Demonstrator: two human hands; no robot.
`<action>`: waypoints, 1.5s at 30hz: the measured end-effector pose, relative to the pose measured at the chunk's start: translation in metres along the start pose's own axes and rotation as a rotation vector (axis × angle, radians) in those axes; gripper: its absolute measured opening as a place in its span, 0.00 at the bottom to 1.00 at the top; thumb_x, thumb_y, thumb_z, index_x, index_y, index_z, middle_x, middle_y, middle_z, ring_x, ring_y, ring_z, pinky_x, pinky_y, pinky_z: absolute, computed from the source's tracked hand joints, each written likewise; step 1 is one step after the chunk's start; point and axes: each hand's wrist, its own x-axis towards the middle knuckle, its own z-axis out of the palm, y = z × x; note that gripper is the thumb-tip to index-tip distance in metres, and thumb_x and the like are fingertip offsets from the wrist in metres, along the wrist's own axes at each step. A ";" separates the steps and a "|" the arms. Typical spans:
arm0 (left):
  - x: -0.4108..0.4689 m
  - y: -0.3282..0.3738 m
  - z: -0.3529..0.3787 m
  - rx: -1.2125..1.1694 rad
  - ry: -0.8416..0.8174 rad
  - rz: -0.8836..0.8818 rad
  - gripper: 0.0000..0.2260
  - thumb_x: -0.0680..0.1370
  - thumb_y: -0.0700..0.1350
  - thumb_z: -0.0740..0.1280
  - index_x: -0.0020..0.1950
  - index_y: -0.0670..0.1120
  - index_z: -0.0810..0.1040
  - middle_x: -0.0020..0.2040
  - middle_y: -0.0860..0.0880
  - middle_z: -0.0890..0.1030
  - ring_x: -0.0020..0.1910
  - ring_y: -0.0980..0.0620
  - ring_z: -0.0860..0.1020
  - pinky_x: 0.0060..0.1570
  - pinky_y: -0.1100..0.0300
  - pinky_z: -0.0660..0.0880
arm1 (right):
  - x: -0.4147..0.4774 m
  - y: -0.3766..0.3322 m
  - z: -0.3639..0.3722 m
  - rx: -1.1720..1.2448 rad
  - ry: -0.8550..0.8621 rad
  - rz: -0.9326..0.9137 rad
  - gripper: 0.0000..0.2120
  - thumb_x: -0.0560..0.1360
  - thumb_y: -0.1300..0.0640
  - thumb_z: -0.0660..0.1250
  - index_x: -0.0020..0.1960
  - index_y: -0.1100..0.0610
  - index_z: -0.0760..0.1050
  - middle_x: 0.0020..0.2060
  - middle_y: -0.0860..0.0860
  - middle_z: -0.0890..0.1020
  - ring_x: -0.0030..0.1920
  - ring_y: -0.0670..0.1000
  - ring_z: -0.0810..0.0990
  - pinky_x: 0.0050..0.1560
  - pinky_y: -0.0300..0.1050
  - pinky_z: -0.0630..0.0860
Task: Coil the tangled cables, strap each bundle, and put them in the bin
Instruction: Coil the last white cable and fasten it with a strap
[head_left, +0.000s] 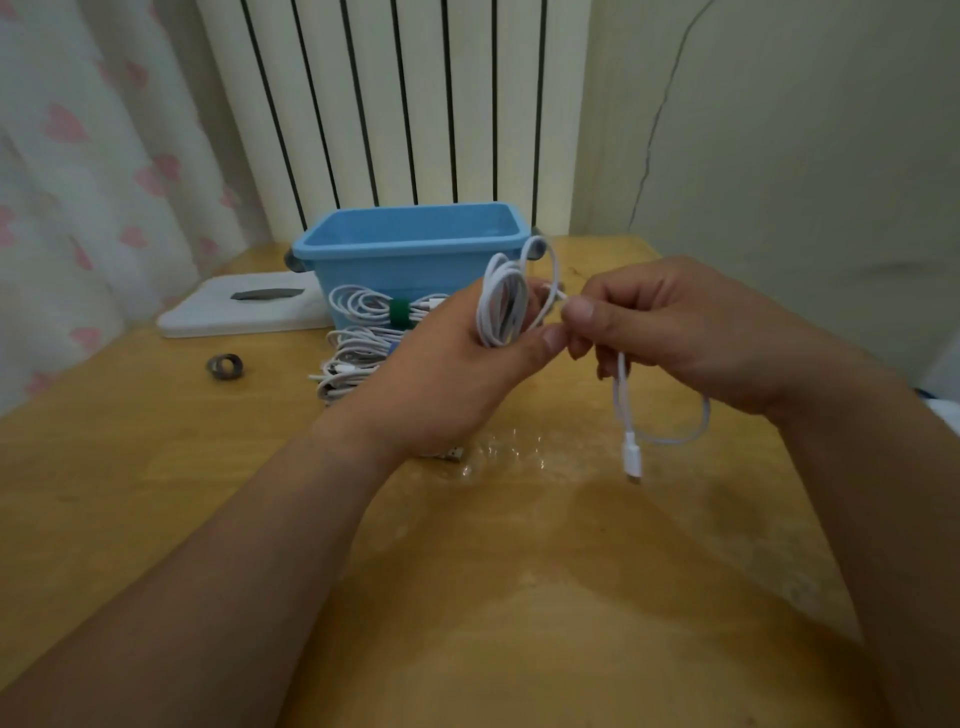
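Note:
My left hand (441, 364) holds a white cable coil (501, 306) wound around its fingers, above the middle of the wooden table (519, 597). My right hand (675, 332) pinches the same cable just right of the coil. The loose tail loops below my right hand and ends in a white plug (631, 457) hanging over the table. A blue bin (410, 249) stands behind my hands. In front of it lies a coiled white bundle with a green strap (400, 313), and more white cables (348, 369) are piled just below it.
A dark roll of strap (225, 367) sits on the table to the left. A white flat box (244, 306) lies left of the bin. A radiator and a curtain stand behind the table, a wall on the right.

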 end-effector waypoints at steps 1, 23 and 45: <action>0.000 -0.001 0.000 0.011 -0.003 -0.001 0.06 0.85 0.48 0.69 0.60 0.48 0.81 0.53 0.52 0.84 0.55 0.56 0.83 0.57 0.58 0.80 | -0.001 0.002 -0.003 0.024 -0.021 0.009 0.13 0.79 0.45 0.67 0.41 0.47 0.86 0.37 0.46 0.85 0.38 0.47 0.81 0.42 0.41 0.78; 0.010 -0.001 -0.002 -0.841 0.505 -0.332 0.13 0.86 0.48 0.67 0.41 0.49 0.73 0.31 0.49 0.71 0.29 0.51 0.70 0.30 0.59 0.68 | 0.001 0.019 0.001 -0.194 -0.033 0.248 0.11 0.81 0.43 0.69 0.50 0.47 0.87 0.51 0.47 0.87 0.56 0.48 0.84 0.65 0.52 0.78; 0.001 0.009 0.006 -0.472 0.196 -0.077 0.04 0.85 0.39 0.69 0.54 0.41 0.74 0.46 0.38 0.85 0.50 0.42 0.88 0.51 0.42 0.86 | 0.010 0.004 0.050 0.103 -0.275 0.242 0.09 0.78 0.56 0.67 0.43 0.60 0.81 0.42 0.49 0.84 0.48 0.47 0.85 0.56 0.47 0.79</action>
